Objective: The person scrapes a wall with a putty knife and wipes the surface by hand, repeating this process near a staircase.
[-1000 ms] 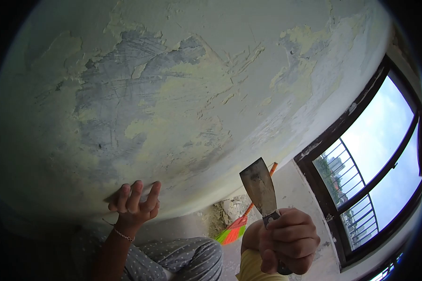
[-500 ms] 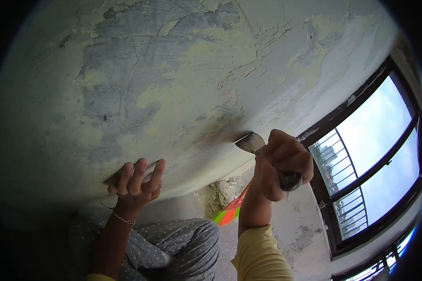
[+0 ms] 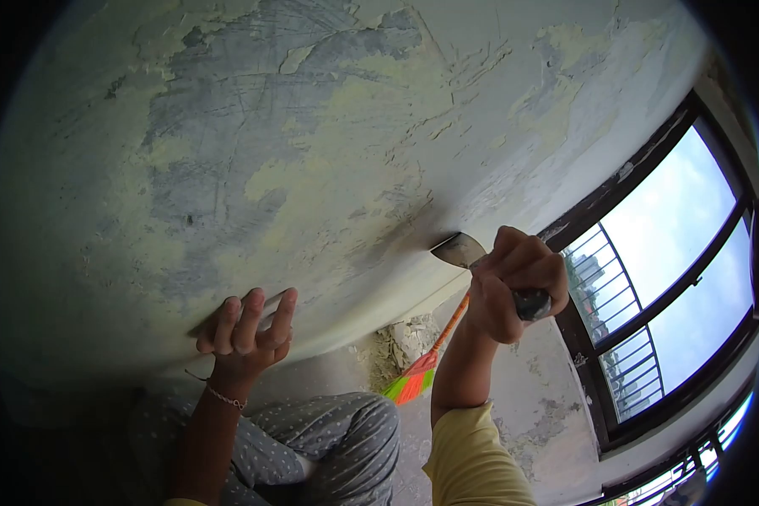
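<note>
My right hand (image 3: 519,285) is closed round the dark handle of a scraper (image 3: 460,250). Its metal blade points up and left, with the edge at the surface of the wall (image 3: 329,169). Old paint on this wall is patchy, with grey bare areas, yellowish layers and scratches. On the left, my left hand (image 3: 249,325) has its fingers apart and rests with the fingertips against the lower wall, holding nothing. A thin bracelet (image 3: 225,398) circles the left wrist.
Between my arms a broom (image 3: 413,379) with orange and green bristles leans near broken plaster (image 3: 394,347). A dark-framed window (image 3: 649,278) with railings outside is at the right. My bent legs in grey dotted trousers (image 3: 337,430) are below.
My right hand and the scraper have shifted slightly to the right along the wall. More of the broom's handle shows now. My left hand stays nearly in place.
</note>
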